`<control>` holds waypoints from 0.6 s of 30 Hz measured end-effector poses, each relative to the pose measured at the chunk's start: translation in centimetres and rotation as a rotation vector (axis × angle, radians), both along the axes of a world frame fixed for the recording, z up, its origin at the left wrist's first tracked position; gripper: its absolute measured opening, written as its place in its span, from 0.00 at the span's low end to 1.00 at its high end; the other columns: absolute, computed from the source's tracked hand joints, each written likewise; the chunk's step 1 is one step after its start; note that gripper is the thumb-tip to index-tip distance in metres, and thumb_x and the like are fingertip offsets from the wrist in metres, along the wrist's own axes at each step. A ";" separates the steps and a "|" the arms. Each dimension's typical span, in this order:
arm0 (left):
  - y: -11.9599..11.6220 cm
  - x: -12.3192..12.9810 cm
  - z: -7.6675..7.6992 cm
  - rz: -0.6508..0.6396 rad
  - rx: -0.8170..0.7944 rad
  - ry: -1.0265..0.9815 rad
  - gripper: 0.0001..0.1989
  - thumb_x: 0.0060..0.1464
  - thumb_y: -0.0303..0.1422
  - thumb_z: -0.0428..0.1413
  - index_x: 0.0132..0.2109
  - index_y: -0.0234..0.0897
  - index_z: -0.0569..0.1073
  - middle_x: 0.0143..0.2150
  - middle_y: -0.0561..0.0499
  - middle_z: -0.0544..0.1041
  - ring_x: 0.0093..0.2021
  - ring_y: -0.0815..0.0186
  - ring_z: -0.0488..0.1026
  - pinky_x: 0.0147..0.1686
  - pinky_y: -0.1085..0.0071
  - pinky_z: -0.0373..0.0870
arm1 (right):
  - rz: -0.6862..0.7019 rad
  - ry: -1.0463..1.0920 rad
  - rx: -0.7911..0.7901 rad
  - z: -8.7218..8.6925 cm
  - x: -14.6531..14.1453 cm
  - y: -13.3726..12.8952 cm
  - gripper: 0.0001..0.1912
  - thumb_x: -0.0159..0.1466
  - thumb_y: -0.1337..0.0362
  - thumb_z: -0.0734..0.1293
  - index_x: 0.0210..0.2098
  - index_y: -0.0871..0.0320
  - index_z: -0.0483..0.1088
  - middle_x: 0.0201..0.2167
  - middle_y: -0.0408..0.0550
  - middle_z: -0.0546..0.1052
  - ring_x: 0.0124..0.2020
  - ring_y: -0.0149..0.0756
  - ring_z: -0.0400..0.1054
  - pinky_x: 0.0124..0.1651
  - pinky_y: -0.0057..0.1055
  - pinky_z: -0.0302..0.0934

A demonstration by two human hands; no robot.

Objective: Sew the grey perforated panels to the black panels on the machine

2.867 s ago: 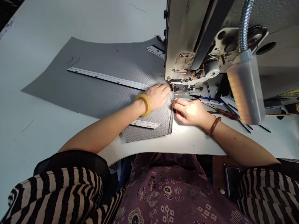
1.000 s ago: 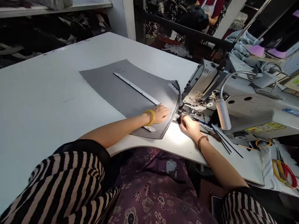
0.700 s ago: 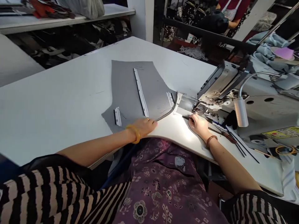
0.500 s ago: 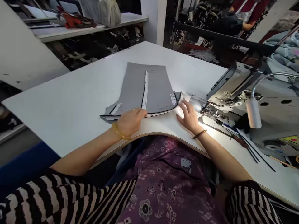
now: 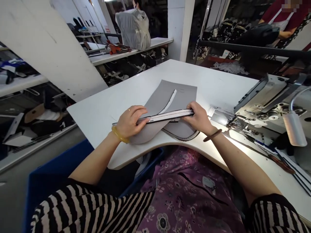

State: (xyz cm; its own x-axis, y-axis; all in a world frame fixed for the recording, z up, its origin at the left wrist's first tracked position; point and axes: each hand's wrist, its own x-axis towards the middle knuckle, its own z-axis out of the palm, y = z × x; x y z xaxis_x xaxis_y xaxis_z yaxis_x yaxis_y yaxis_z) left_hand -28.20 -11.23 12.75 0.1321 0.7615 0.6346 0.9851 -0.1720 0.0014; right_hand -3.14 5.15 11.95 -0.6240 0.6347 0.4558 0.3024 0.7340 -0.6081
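A grey fabric panel [image 5: 157,94] lies on the white table, bent so that part of its near side is raised and folded over. A white strip with dark edging and a reddish stitch line [image 5: 170,115] runs along the raised edge. My left hand [image 5: 131,121] is closed on its left end, thumb below and fingers above. At the other end, my right hand [image 5: 199,118] pinches the strip. A second, narrower white strip [image 5: 168,101] runs up the panel's middle. Below the held strip shows a rounded, dark-edged part of the panel [image 5: 182,131].
On the right stands a sewing machine [image 5: 257,113] with a lamp [image 5: 294,129]. Scissors [image 5: 279,163] and dark strips lie beside it. The white table [image 5: 97,110] has a curved front edge. A blue bin [image 5: 53,181] is below left. A co-worker [image 5: 286,22] is at the back right.
The panel's near edge has been lifted and folded from lying flat. My right hand has gone from open fingers near the corner to gripping the strip. The view has shifted left.
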 end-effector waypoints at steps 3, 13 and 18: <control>-0.3 0.2 -0.8 -0.050 0.020 0.043 0.20 0.56 0.48 0.55 0.47 0.37 0.71 0.46 0.43 0.78 0.45 0.59 0.76 0.45 0.63 0.74 | -0.033 0.022 -0.119 0.5 0.7 -0.3 0.15 0.51 0.57 0.68 0.27 0.54 0.56 0.25 0.40 0.63 0.28 0.32 0.55 0.31 0.29 0.49; 2.7 1.8 2.0 0.077 -0.391 -0.502 0.16 0.55 0.44 0.51 0.32 0.39 0.76 0.31 0.53 0.79 0.32 0.65 0.75 0.37 0.68 0.72 | 0.250 -0.019 -0.539 2.0 3.0 -0.9 0.34 0.48 0.36 0.70 0.15 0.55 0.49 0.15 0.35 0.48 0.19 0.24 0.43 0.23 0.28 0.39; 0.0 2.7 2.6 0.293 0.251 -0.555 0.16 0.61 0.42 0.45 0.31 0.40 0.71 0.31 0.52 0.76 0.36 0.65 0.73 0.41 0.61 0.70 | 0.119 0.111 -0.735 1.6 4.8 -0.7 0.32 0.53 0.34 0.66 0.16 0.56 0.58 0.15 0.38 0.58 0.19 0.27 0.52 0.23 0.29 0.48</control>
State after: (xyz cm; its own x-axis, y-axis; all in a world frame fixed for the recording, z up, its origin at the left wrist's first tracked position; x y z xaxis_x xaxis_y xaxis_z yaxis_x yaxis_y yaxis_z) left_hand -25.45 -11.18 15.33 -0.4540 0.5371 0.7109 0.8559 0.0411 0.5156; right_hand 1.67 4.42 13.54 -0.6825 0.7309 0.0047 0.1550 0.1511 -0.9763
